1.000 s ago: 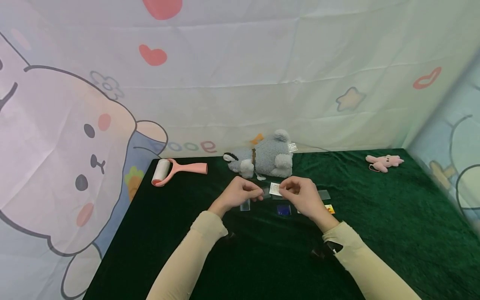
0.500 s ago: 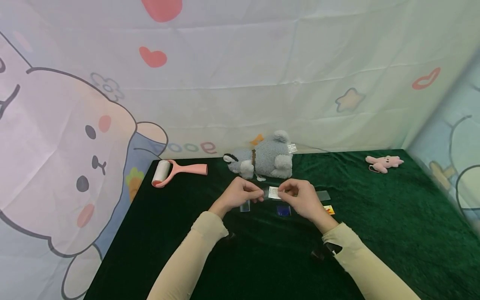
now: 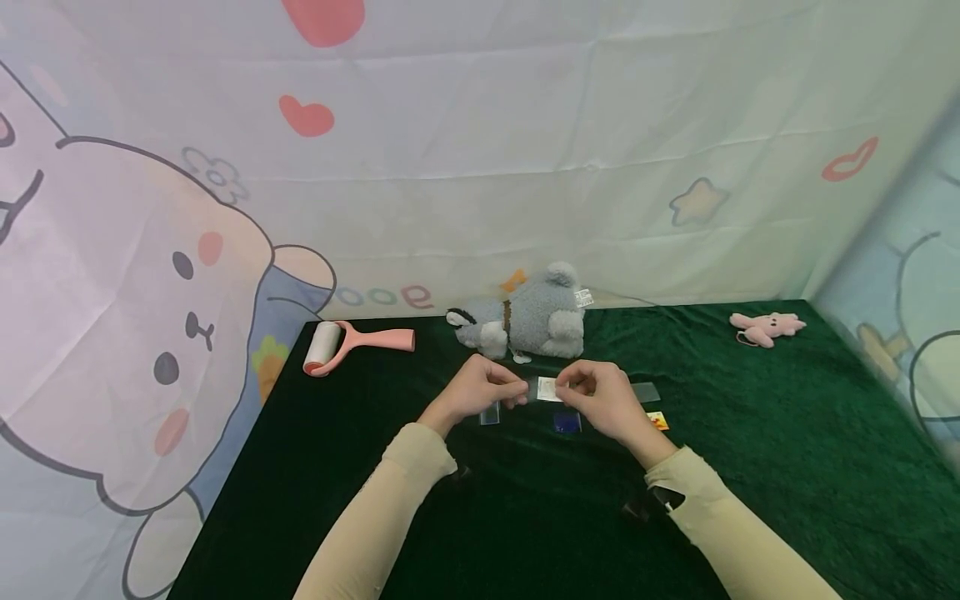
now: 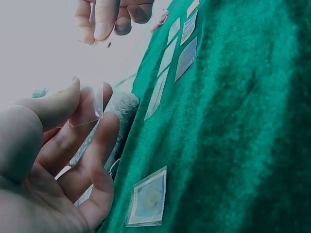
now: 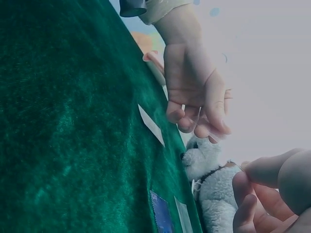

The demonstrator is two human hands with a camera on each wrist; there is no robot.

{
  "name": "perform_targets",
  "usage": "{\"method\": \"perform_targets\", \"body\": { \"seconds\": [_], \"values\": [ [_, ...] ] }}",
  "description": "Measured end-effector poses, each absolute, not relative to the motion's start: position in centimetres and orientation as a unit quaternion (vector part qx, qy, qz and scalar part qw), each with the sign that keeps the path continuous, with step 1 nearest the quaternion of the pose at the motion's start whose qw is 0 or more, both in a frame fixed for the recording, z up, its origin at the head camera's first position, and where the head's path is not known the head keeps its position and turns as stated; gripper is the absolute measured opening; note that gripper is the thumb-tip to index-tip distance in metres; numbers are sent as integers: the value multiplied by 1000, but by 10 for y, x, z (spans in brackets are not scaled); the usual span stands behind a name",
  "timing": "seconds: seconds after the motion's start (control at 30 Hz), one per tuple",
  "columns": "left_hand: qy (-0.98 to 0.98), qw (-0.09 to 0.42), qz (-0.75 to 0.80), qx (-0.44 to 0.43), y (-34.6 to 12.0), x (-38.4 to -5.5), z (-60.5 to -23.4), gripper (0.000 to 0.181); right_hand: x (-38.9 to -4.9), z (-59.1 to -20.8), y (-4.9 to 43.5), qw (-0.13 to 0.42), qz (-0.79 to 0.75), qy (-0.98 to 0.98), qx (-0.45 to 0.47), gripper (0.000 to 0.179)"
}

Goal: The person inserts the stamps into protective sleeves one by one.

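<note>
My left hand [image 3: 480, 390] pinches a small clear plastic sleeve [image 4: 90, 107] between thumb and fingers. Opposite it, the right hand [image 3: 602, 397] pinches a small white postage stamp [image 3: 547, 389] by its right edge. In the head view the stamp's left edge lies right beside the sleeve, with both held up over the green cloth. Below the hands lies a blue stamp [image 3: 567, 422] with a perforated edge. A sleeved stamp [image 4: 148, 199] is under the left hand, and several clear sleeves [image 4: 158, 94] lie in a row farther right.
A grey plush toy [image 3: 540, 321] lies behind the hands against the backdrop. The pink-handled lint roller [image 3: 360, 342] is at the back left, a small pink plush [image 3: 767, 327] at the back right. A yellow-red stamp [image 3: 657, 420] lies by the right wrist.
The white stamp in my right hand has come slightly down and left, closer to the sleeve. My left hand has stayed nearly still, holding the sleeve.
</note>
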State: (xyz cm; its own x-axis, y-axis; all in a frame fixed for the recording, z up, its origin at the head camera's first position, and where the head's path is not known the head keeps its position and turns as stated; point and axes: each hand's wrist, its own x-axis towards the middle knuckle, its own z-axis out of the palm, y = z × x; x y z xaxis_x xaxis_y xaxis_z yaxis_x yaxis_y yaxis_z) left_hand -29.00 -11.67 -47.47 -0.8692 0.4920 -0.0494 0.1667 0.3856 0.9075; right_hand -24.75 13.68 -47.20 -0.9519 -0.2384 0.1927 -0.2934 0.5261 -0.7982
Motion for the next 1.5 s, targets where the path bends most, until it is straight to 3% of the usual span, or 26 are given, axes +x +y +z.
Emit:
{"method": "perform_targets", "body": {
  "seconds": [1.5],
  "values": [
    [817, 162, 507, 220, -119, -291, -475, 20, -246, -470, 137, 21, 444, -882, 156, 5]
  ]
}}
